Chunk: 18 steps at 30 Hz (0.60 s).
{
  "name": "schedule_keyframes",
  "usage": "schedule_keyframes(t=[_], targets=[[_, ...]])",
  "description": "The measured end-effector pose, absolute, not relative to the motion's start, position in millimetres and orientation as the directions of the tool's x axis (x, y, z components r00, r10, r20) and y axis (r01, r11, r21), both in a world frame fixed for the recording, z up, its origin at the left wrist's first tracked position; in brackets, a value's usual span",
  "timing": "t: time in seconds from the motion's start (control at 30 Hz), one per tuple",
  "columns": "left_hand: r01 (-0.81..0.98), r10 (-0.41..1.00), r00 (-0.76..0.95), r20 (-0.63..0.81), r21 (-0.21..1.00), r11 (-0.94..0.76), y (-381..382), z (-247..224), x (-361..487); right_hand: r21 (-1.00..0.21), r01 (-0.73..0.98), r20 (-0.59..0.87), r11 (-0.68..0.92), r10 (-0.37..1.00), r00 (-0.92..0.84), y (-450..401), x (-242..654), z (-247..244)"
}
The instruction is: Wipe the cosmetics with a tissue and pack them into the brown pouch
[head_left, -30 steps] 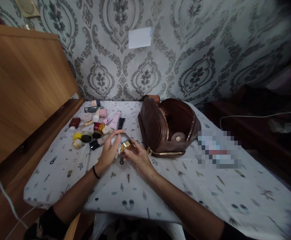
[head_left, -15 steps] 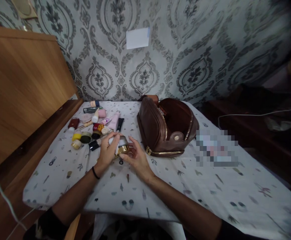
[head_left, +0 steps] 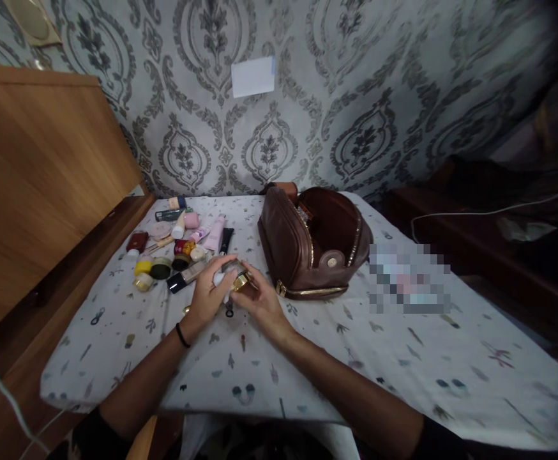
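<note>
L hand [head_left: 207, 294] is curled round a small clear-&-white container w/ a shiny gold band [head_left: 242, 281]; R hand [head_left: 264, 306] pinches the gold band btwn thumb & fingers. Container's held up in front of the person, over the desk w/ white patterned cloth [head_left: 202, 374]; exact shape partly hidden by fingers. Black stretchy wristband [head_left: 182, 335] on L wrist. Just L of the hands: beige bottle w/ glossy black cap [head_left: 177, 282], lying flat; beyond it, slim black tube [head_left: 226, 241] next to pale pink tube [head_left: 214, 234]. R side, nr R hand but apart: dark brown leather bag [head_left: 283, 246], unzipped, top gaping.
</note>
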<state>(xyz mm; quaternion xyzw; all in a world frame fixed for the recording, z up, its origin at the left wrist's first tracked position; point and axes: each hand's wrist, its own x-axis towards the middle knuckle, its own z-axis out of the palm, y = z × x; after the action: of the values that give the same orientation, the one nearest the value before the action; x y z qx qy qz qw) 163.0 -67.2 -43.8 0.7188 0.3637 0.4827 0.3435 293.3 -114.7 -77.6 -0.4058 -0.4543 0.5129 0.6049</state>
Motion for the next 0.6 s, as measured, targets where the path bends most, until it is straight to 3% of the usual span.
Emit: schedule_keyframes(t=[0.07,0.17,0.27,0.37,0.5,0.6], targets=[[0.203,0.858,0.271,0.436,0.846,-0.493,-66.7,-45.0,163.5,-0.962,-0.020,0.271,0.274,0.959,0.077,-114.1,295.7,-83.4],[0.195,0.884,0.260,0.389,0.876,-0.442,-66.9,-43.3,163.2,-0.845,0.314,0.470,0.432,0.881,0.051,-117.4,298.7,-89.5],[0.163,0.916,0.224,0.333,0.914,-0.372,-67.6,-39.6,162.8,-0.718,0.480,0.564,0.504,0.825,-0.022,-122.0,299.6,-89.1],[0.051,0.945,0.162,0.283,0.954,-0.294,-66.7,-38.0,163.5,-0.686,0.490,0.599,0.538,0.800,-0.040,-123.4,298.6,-85.7],[-0.146,0.980,0.082,0.179,0.975,-0.166,-61.9,-39.8,164.8,-0.776,0.381,0.555,0.502,0.831,0.037,-120.2,298.6,-84.1],[-0.197,0.989,0.077,0.128,0.974,-0.110,-57.7,-39.8,163.4,-0.843,0.273,0.490,0.464,0.871,0.032,-118.5,301.0,-80.5]])
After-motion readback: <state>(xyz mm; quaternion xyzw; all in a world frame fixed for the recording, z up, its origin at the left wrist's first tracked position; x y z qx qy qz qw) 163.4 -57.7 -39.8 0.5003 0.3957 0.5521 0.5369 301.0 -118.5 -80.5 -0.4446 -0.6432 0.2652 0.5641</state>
